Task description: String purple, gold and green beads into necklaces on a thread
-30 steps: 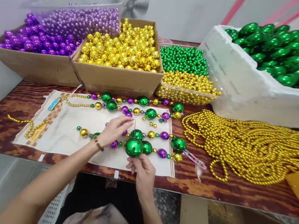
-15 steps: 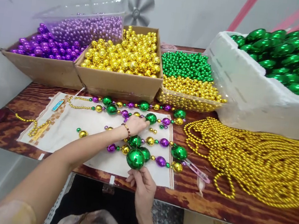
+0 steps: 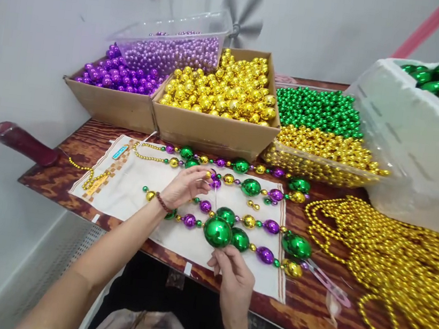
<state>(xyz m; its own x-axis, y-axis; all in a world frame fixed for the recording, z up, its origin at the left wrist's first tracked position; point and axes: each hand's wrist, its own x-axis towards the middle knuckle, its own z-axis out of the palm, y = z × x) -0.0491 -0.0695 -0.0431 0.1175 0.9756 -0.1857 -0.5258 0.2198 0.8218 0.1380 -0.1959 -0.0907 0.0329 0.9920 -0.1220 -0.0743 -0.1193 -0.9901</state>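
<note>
My right hand [image 3: 232, 276] pinches something thin just under a large green ball [image 3: 217, 231], which sits threaded on a needle or wire pointing up. My left hand [image 3: 188, 184] hovers over the white cloth [image 3: 127, 190] with fingertips pinched together near small purple and gold beads [image 3: 214, 181]; what it holds is too small to name. Strands of green, purple and gold beads [image 3: 260, 225] lie in rows across the cloth around both hands.
Cardboard boxes of purple balls [image 3: 113, 76] and gold balls [image 3: 224, 87] stand at the back, beside a clear tray of small green and gold beads [image 3: 321, 129]. A white foam box of green ovals [image 3: 421, 132] and a heap of gold bead strings [image 3: 401, 258] lie right. Pink scissors [image 3: 327, 286] rest nearby.
My left hand has drawn back left from the upper strand with fingers pinched. The view has swung left, shifting everything rightward. My right hand still holds the green ball upright.
</note>
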